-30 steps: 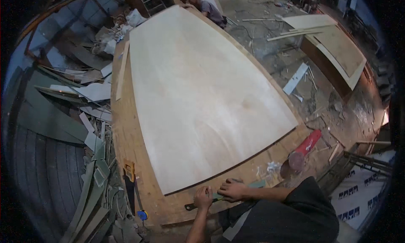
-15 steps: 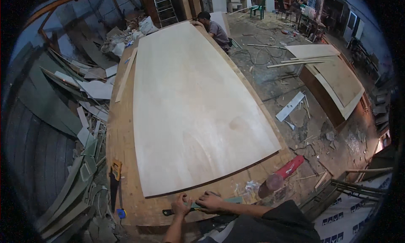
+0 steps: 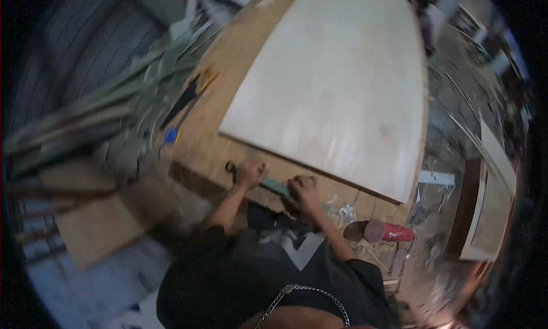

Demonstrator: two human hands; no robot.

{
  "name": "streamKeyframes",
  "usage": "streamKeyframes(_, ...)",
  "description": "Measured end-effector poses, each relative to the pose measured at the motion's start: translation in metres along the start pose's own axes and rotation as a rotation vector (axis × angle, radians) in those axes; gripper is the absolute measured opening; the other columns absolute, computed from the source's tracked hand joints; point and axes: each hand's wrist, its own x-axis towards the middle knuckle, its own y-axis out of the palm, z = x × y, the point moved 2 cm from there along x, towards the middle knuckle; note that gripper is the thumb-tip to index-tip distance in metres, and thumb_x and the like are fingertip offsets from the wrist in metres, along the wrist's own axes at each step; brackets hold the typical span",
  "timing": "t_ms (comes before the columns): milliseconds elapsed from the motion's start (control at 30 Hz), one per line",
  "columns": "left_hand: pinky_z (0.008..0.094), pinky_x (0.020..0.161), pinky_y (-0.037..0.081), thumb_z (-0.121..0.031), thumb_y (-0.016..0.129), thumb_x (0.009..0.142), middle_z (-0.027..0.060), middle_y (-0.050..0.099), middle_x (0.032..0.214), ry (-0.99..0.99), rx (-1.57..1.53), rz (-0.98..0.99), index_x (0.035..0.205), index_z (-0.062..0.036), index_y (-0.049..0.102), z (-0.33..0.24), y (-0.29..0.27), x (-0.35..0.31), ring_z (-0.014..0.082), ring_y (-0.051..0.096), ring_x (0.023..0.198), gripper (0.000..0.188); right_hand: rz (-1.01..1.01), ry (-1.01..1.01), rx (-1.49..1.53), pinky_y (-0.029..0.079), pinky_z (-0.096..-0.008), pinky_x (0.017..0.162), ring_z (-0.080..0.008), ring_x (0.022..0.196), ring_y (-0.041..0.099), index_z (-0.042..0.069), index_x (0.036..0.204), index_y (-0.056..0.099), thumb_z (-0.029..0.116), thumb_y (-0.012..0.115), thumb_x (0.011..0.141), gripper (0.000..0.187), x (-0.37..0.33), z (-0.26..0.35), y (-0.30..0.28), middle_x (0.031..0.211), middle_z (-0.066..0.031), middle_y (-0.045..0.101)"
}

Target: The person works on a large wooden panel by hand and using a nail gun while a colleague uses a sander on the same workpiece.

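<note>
Green strip (image 3: pixel 275 186) lies between left hand (image 3: pixel 252 174) and right hand (image 3: pixel 304 193), grip curled, pinch unclear.

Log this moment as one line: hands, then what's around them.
left hand: beside dark handle | right hand: curled over green strip | board: flat on table | saw: left of board

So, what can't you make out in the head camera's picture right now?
All in the head view:
Left hand: blur hides whether it grips the black-handled tool.
Green strip: the right hand covers part of it.
Pale panel: the picture's top edge cuts off its far end.
Saw: too blurred to show its teeth.
Co-worker: blur hides what their hands do.
</note>
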Motion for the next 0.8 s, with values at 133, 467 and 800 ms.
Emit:
streamKeyframes(133, 0.0364, 0.055, 0.044, -0.036, 0.055, 0.087, 0.0092, 0.059, 0.064, -0.045, 0.224, -0.049, 0.081, -0.0032, 0.062, 0.015, -0.047, -0.024, 0.0270, 0.056, 0.058, 0.033, -0.016, 0.166, -0.163, 0.038, -0.0449, 0.085, -0.0316, 0.092, 0.054, 0.011, 0.105, 0.056, 0.029, 0.067, 0.075, 0.037, -0.045, -0.013, -0.014, 0.097, -0.0122, 0.058)
streamKeyframes(467, 0.0464, 0.087, 0.040, -0.034, 0.061, 0.080, 0.0164, 0.057, 0.103, 0.085, 0.281, -0.090, 0.108, -0.0054, 0.058, -0.024, -0.039, -0.030, 0.0331, 0.054, 0.097, 0.040, 0.116, 0.368, 0.038, 0.046, -0.0448, 0.065, -0.0394, 0.079, 0.060, 0.006, 0.104, 0.051, 0.032, 0.063, 0.080, 0.038, -0.111, -0.031, -0.022, 0.084, -0.0208, 0.061)
streamKeyframes(800, 0.0452, 0.090, 0.037, -0.045, 0.050, 0.087, 0.0221, 0.043, 0.119, -0.210, 0.140, 0.192, 0.123, 0.0024, 0.038, 0.010, 0.026, -0.027, 0.0365, 0.044, 0.109, 0.060, -0.926, 0.841, 0.556, 0.041, -0.0341, 0.055, -0.0211, 0.064, 0.056, 0.001, 0.099, 0.046, 0.022, 0.049, 0.092, 0.023, -0.099, -0.048, -0.074, 0.071, -0.0117, 0.055)
